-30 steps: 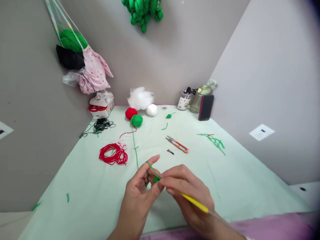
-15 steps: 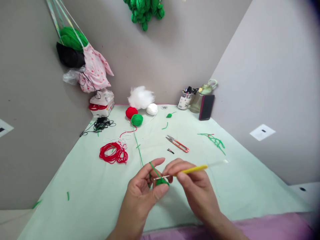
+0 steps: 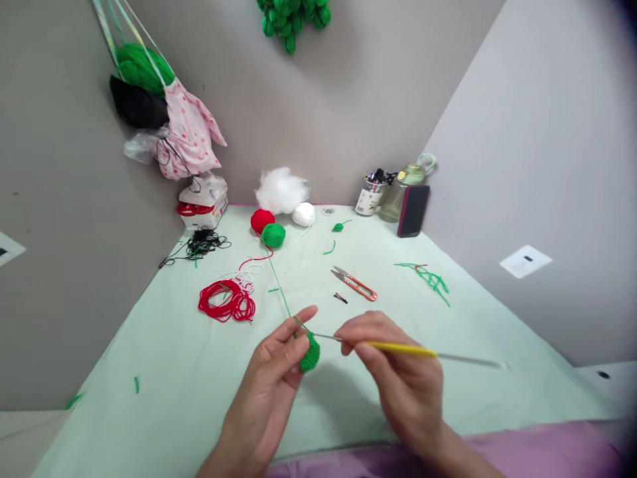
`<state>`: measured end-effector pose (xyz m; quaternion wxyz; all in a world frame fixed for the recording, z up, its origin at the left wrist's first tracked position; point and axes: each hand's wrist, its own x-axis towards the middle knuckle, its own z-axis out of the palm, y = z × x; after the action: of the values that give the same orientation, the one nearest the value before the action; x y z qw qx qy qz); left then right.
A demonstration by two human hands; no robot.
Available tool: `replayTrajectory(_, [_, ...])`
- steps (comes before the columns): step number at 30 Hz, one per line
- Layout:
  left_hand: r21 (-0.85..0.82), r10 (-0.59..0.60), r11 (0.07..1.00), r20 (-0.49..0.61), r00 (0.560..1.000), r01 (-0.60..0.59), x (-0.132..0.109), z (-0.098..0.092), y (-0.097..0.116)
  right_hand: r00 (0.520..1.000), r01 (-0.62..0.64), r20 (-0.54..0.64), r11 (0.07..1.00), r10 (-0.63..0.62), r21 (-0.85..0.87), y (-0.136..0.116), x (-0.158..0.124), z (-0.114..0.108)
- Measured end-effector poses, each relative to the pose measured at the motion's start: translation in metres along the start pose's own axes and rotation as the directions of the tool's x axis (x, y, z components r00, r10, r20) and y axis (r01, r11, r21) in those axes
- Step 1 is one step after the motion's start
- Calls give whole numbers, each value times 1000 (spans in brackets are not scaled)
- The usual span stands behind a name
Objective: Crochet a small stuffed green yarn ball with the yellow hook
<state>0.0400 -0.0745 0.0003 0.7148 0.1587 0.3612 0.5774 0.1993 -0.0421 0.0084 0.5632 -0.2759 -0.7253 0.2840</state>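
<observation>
"Two hands busy, and it looks like a crochet stitch in progress! Left hand [image 3: 271, 375] pinches the green piece [image 3: 310, 354]; right hand [image 3: 408, 378] grips the yellow-handled hook [image 3: 405, 348], tip at the piece's upper edge."

"And the next move?"

"Calls for steady tension, I'd judge, on the green yarn [image 3: 280, 285] running to the green ball [image 3: 273, 236]."

"How's the piece looking?"

"Small, rounded, closely textured, held above the pale green cloth [image 3: 189, 385]!"

Green piece [image 3: 310, 354] has turned more upright; yellow hook [image 3: 401, 348] apparently drawn rightward.
</observation>
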Motion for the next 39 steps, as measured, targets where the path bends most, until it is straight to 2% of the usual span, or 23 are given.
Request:
replayTrajectory(2, [64,114,992,-66,991,-110,0,3,-1,997,-74,-15,994,76,80,0,2,2])
replayTrajectory(4, [118,189,977,-91,978,-178,-1,7,-2,999,-32,23,999,32,6,1,-1,4])
replayTrajectory(6, [65,95,994,-31,995,-92,-2,9,-1,992,116,61,984,-108,-136,3,-5,5])
replayTrajectory(7, [31,42,999,4,999,-42,-2,9,0,988,151,48,973,-145,-174,4,-6,5])
replayTrajectory(9, [-16,-6,1000,36,999,6,-1,7,3,998,68,5,995,-67,-79,4,-6,3])
replayTrajectory(12, [10,69,998,-4,998,-68,-1,5,5,988,-128,-59,976,141,178,5,0,2])
replayTrajectory(15, [82,125,989,-10,992,-124,-3,6,2,979,-195,-4,945,203,263,5,4,7])
replayTrajectory(17, [114,135,984,-2,991,-134,-4,6,-1,980,-198,28,950,197,241,5,5,10])
replayTrajectory(22, [126,138,983,-1,990,-137,-4,5,-3,978,-204,23,944,205,260,3,3,11])
replayTrajectory(28, [166,148,976,-20,989,-142,-6,5,1,975,-198,-38,929,220,314,1,-1,6])
replayTrajectory(31, [176,146,974,-19,989,-140,-5,5,0,978,-161,-97,963,185,218,-1,-2,4])
replayTrajectory(34, [184,141,974,-21,990,-135,-4,4,-1,993,-87,-70,992,94,94,-5,-1,2])
replayTrajectory(39, [192,142,972,-17,990,-136,-4,4,0,996,-81,-20,990,84,119,-9,-3,0])
